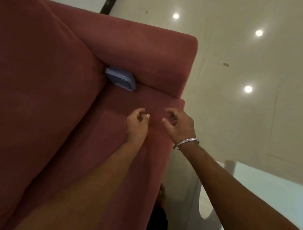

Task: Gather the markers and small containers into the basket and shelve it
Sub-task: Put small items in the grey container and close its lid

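Red sofa [63, 125]: blue container [120, 81] wedged against armrest [152, 50], beyond and leftward of both hands. Left hand [137, 122] nearer than right hand [180, 125]. Both loosely curled, empty.

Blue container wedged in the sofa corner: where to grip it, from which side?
Probably pinch the blue container by its exposed rounded corner, facing the seat. Come from the open seat side, where the left hand and right hand hover: its other sides are tucked against the back cushion and armrest, leaving no finger room.
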